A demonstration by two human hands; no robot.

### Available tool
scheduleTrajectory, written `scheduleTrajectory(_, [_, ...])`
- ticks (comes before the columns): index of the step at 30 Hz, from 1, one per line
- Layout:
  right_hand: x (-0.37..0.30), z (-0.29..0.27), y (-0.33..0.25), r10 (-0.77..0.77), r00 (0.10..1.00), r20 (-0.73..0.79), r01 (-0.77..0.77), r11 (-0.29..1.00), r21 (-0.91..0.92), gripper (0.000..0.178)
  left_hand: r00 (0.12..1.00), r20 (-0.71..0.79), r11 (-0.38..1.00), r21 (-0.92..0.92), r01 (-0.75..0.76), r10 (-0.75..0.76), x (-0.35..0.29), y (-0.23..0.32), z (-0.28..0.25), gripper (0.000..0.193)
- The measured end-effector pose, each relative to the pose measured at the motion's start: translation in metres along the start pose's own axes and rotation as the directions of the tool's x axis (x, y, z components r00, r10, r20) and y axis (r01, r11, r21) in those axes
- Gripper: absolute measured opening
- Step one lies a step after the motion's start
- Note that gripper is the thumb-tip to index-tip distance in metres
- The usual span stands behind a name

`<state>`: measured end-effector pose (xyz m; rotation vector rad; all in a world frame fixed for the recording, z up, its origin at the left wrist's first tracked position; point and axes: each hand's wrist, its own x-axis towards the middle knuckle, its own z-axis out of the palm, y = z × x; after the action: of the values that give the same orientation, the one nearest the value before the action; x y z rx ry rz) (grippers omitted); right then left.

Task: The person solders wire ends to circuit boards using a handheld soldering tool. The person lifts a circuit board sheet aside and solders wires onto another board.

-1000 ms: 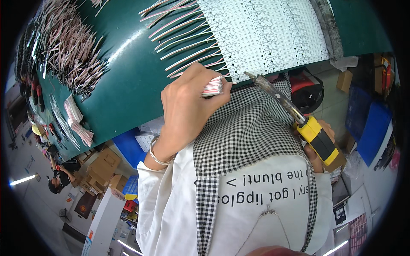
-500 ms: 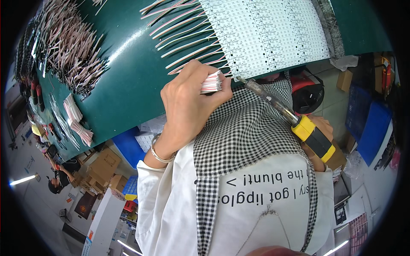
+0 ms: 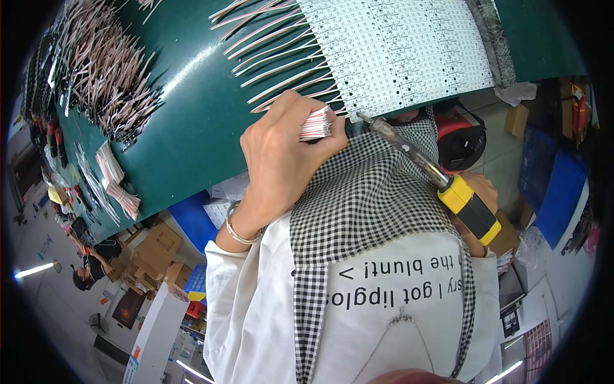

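Observation:
My left hand (image 3: 278, 150) is closed around a bundle of short red-and-white wires (image 3: 314, 125), their cut ends facing right. Its fingertips are by the near left corner of a white circuit board panel (image 3: 403, 51). In my right hand (image 3: 481, 190), partly hidden behind the handle, is a soldering iron (image 3: 441, 176) with a yellow and black grip. The iron's tip points up and left at the panel's near corner; whether it touches the panel I cannot tell. Red-and-white wires (image 3: 281, 59) stick out in a row from the panel's left edge.
A big heap of loose wires (image 3: 105, 77) covers the left of the green table (image 3: 192, 153). Near it lie tied wire bundles (image 3: 112, 169). A dark grey bar (image 3: 495, 41) runs along the panel's right side. Blue bins (image 3: 550, 185) stand at the right, beyond the table edge.
The soldering iron's tip has shifted very slightly up and to the right. My left hand and the wire bundle stay where they were.

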<state>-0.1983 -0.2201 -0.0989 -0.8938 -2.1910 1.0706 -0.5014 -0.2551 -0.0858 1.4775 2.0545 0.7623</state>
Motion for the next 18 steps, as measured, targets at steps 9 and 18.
scheduleTrajectory(9, [-0.004,-0.007,0.005,-0.013,1.000,-0.013,0.012,1.000,-0.027,0.039,0.999,0.041,0.996,-0.084,-0.032,0.035,0.006,0.005,0.001,0.018])
scheduleTrajectory(18, [-0.003,-0.012,0.009,-0.007,1.000,0.001,0.007,0.999,0.045,0.040,0.971,0.152,0.982,-0.079,-0.173,0.183,0.016,0.000,0.002,0.019])
